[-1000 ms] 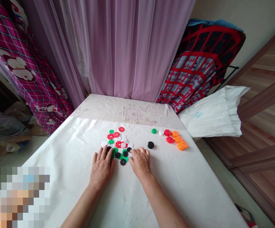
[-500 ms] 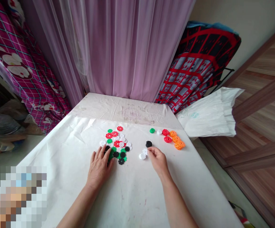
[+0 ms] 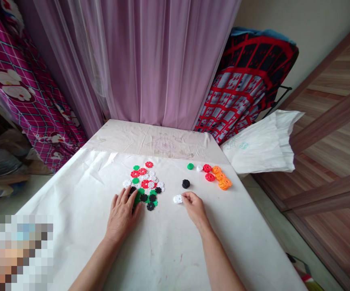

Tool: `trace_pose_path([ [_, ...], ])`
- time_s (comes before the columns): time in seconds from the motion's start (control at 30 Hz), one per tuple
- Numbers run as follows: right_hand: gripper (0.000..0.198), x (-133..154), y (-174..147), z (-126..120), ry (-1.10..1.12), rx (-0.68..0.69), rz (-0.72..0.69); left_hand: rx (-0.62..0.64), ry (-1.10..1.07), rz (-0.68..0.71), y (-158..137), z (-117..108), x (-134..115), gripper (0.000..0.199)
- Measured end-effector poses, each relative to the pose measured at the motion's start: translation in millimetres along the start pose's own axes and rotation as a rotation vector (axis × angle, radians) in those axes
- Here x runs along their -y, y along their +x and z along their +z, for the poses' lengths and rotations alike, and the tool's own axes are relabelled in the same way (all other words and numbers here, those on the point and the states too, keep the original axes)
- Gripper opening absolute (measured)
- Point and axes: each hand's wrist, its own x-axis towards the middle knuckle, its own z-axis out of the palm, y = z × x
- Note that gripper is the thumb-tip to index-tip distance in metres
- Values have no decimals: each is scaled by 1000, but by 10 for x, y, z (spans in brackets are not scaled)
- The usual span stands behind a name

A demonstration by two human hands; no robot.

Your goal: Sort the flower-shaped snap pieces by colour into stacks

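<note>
On the white-covered table, my right hand pinches a white notched plastic disc at its right edge. Whether other white discs lie under it, I cannot tell. Just beyond that hand is a small stack of black discs. My left hand lies palm down, fingers apart, at the near left edge of a loose heap of notched discs in red, white, green and black. Its fingertips touch or cover some green discs and black discs there. A red disc lies at the heap's far side.
Farther right, a green disc, a white disc, red pieces and orange pieces form a row. A white bag stands at the table's right edge. Purple curtains hang behind.
My right hand has drawn slightly nearer to me, bringing its white disc down against or over the white piece beside it. My left hand stays on the heap. The view has shifted slightly.
</note>
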Motion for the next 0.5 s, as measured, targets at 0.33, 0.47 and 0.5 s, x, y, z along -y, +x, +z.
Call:
trace_pose_path([
  [0.33, 35, -70, -13, -112, -158, -198, -137, 51, 14, -24, 169, 27, 77, 54],
  [0.47, 35, -132, -59, -86, -192, -266, -280, 175, 51, 22, 745, -27, 153, 66],
  [0.5, 34, -140, -67, -74, -204, -258, -296, 222, 59, 23, 917, -31, 164, 69],
])
